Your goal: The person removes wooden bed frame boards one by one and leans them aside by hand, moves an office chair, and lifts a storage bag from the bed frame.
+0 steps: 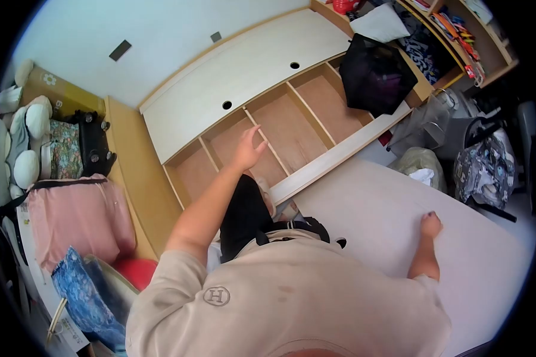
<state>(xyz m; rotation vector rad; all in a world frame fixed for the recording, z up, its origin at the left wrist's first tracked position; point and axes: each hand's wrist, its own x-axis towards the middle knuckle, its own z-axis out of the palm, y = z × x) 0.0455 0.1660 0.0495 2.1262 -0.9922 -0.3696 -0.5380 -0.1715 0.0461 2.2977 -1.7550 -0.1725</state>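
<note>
Above a wooden bed base (296, 135) divided into open compartments, a person's left hand (248, 150) hovers, palm empty and fingers spread. To the right, the right hand (432, 224) is curled into a fist at a pale, flat surface (363, 208); whether it holds anything cannot be told. The base lies ahead of the person, with a white panel (250, 77) along its far side and a black umbrella (375, 74) over its right end. Left of it sits a pink bag (77, 220).
</note>
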